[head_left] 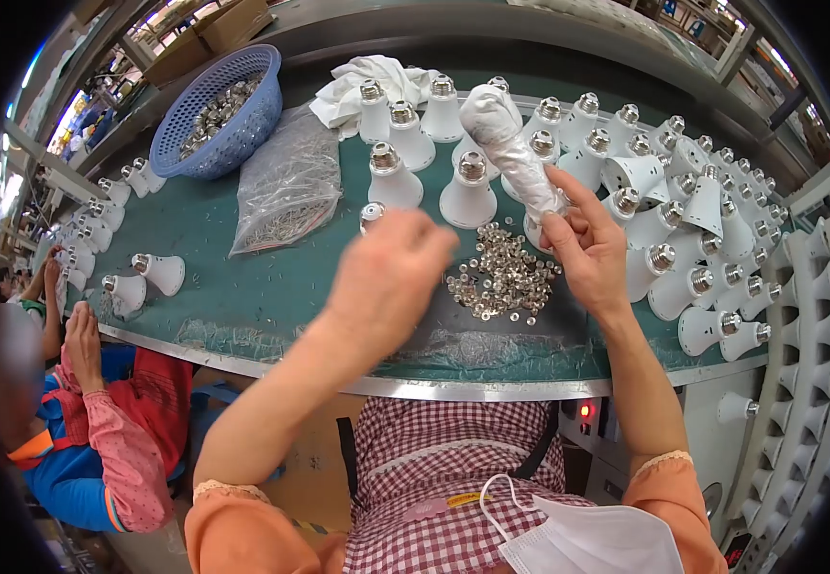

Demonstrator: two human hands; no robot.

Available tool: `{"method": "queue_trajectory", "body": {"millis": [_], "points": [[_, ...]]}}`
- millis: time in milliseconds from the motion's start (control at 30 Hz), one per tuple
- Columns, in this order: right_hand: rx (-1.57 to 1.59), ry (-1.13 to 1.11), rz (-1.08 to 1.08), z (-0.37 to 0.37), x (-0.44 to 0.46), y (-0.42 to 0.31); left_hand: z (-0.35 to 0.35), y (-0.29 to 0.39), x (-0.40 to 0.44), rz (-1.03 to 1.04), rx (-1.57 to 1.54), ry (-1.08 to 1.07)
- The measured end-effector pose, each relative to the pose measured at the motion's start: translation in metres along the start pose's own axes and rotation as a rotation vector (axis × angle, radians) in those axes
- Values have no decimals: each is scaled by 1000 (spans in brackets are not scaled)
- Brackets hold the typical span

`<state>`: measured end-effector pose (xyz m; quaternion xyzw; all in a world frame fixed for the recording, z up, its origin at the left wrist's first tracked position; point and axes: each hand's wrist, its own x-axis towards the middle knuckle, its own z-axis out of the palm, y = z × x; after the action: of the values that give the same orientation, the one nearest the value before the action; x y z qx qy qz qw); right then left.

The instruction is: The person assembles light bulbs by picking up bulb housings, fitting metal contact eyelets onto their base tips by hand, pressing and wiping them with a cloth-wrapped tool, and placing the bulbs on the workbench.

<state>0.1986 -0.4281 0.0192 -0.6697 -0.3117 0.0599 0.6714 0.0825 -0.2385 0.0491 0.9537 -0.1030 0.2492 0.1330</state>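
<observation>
My right hand point(582, 244) grips the narrow lower end of a club-shaped tool wrapped in white point(506, 143), its thick end pointing up and away. My left hand point(386, 273), slightly blurred, has its fingers curled together just in front of a white bulb housing with a metal screw cap point(372, 214). Whatever those fingers hold is hidden. Between my hands lies a pile of small metal caps point(503, 277). Several more bulb housings point(468, 196) stand upright behind it, screw caps up.
A blue plastic basket point(171, 134) of metal parts and a clear bag of thin pins point(286, 182) are at left. White cloth point(362, 81) lies behind. Many bulb housings point(678, 287) crowd the right, beside stacked white trays point(807, 335). Another person's hand point(82, 344) rests at the left edge.
</observation>
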Motion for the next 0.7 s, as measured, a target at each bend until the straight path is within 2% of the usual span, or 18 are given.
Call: {"method": "queue_trajectory", "body": {"millis": [33, 67, 133, 567, 633, 700], "points": [[4, 1, 0, 0, 0, 1, 11, 8, -4, -64, -12, -156], [-8, -6, -18, 0, -1, 3, 23, 7, -4, -65, -9, -156], [-17, -18, -46, 0, -1, 6, 43, 1, -5, -99, 46, -286], [-92, -54, -57, 3, -4, 11, 55, -2, 4, -152, -169, -239], [-114, -66, -36, 1, -4, 10, 59, -5, 4, -149, -173, -288], [-91, -56, -35, 0, -5, 11, 62, -3, 2, -147, -192, -225]]}}
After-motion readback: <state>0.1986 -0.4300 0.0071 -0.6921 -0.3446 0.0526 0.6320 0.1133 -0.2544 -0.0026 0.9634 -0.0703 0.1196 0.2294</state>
